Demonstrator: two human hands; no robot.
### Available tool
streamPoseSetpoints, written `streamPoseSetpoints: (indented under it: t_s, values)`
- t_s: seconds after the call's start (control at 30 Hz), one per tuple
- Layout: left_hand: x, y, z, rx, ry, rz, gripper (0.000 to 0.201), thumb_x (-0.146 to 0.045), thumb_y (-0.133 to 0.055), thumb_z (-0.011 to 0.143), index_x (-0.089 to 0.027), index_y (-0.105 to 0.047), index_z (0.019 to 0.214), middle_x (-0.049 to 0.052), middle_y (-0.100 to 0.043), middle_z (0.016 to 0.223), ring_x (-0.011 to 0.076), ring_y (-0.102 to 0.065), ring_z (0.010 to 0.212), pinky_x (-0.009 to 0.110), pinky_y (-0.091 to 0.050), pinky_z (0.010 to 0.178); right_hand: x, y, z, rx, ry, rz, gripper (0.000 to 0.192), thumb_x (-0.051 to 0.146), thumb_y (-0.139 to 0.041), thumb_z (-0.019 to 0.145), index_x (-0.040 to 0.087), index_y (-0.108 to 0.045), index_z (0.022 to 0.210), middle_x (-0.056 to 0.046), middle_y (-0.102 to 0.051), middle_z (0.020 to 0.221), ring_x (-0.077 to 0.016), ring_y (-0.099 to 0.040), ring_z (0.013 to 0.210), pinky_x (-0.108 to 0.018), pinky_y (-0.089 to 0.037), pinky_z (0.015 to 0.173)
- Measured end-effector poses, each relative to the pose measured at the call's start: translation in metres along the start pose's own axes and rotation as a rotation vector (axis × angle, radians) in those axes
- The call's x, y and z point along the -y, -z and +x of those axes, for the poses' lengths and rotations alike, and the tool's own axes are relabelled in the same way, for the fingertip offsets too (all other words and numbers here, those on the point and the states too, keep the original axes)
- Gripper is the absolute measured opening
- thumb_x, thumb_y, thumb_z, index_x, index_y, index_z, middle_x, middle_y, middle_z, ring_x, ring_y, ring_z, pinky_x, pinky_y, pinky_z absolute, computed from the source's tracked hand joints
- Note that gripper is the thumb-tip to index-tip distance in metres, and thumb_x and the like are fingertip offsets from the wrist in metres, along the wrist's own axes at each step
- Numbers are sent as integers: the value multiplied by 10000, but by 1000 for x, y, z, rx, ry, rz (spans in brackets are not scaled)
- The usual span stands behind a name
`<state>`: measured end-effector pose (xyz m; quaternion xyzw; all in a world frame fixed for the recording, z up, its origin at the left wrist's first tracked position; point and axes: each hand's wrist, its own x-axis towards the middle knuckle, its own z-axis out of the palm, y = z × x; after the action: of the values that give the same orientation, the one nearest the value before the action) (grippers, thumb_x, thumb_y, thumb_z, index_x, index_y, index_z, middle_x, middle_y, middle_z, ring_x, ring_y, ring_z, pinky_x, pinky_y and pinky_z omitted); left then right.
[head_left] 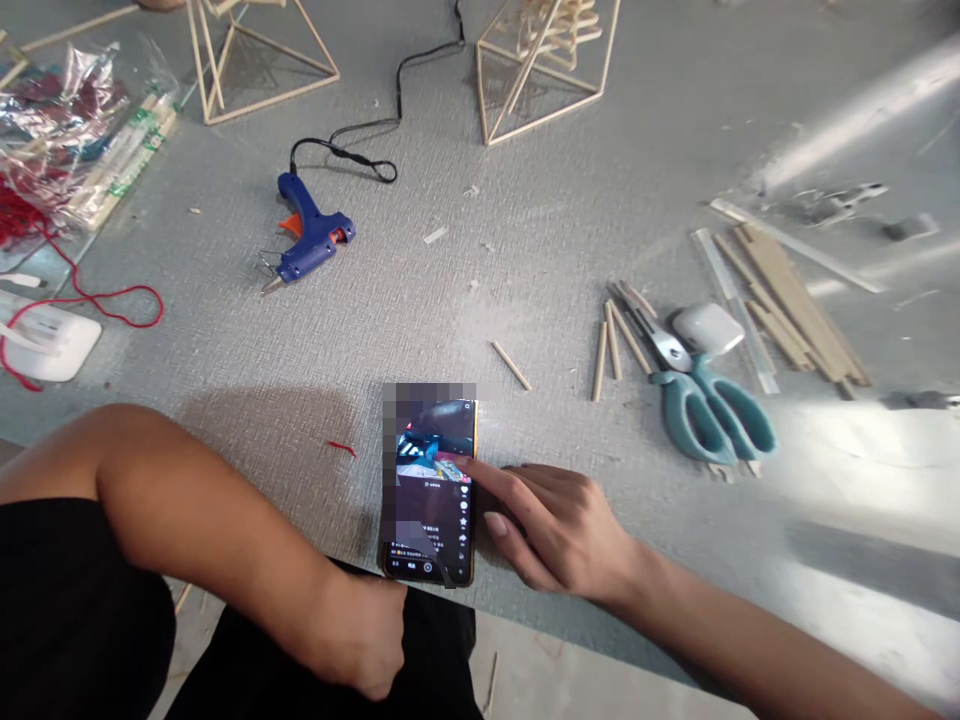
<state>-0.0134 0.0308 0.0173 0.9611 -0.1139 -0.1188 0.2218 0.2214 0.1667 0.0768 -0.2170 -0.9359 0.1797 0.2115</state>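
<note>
A phone (431, 515) lies on the grey table near its front edge, screen up and lit, with a picture in its upper part. Part of it is blurred out by blocks. My right hand (562, 520) comes in from the right. Its index finger is stretched out onto the screen, the thumb is apart from it, and the other fingers are loosely bent; it holds nothing. Below the phone's lower left corner, my left hand (364, 630) hangs over my lap at the table edge. Its back faces up and its fingers are turned down out of sight.
A blue glue gun (311, 230) with a black cord lies upper left. Wooden stick frames (540, 110) stand at the back. Teal-handled scissors (712, 410), short sticks (600, 360) and wooden strips (802, 300) lie right. Plastic packaging (82, 120) and red yarn (112, 295) are left.
</note>
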Motion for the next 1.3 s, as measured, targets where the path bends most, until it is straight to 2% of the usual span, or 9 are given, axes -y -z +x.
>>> streamPoseSetpoints:
  t_s: [0.3,0.43,0.67,0.87,1.03,1.3]
  values:
    - [3,4,-2,-3,-25,-5,252,-149,-804,597,-298,-610,535,-46,-608,561,218,-575,584,413,-348,533,0,0,-1,-5,6,-5,440,255,-368,1089,94,-442,1492,-69,-783,920,-149,-684,587,-295,-552,498]
    - [3,10,-3,-7,-13,-7,245,-152,-812,612,-303,-627,556,-50,-638,596,209,-570,591,405,-334,533,1,0,0,-24,8,-14,404,270,-339,1108,95,-479,1444,-59,-777,873,-150,-689,584,-295,-545,495]
    - [2,14,-3,34,5,-11,247,-136,-807,638,-300,-631,578,-57,-649,621,212,-600,633,430,-415,561,1,0,2,-35,14,-36,378,283,-309,1129,82,-523,1367,-65,-783,868,-146,-688,575,-293,-545,495]
    - [5,12,-3,17,-14,-23,272,-143,-821,595,-292,-602,533,-49,-594,559,211,-560,580,427,-387,545,2,0,2,-36,8,-27,369,281,-306,1131,85,-534,1346,-52,-765,824,-141,-680,562,-285,-539,489]
    - [4,13,-7,-48,-10,31,255,-155,-801,625,-295,-602,547,-45,-556,544,199,-512,539,404,-328,503,1,0,2,-37,6,-19,373,278,-322,1126,82,-530,1366,-46,-753,802,-142,-676,566,-281,-530,492]
    - [3,13,-5,-49,-12,36,286,-158,-804,641,-289,-577,526,-31,-448,498,199,-479,524,387,-332,498,2,1,3,-37,9,-24,383,277,-289,1133,81,-530,1357,-33,-742,764,-143,-684,559,-279,-553,501]
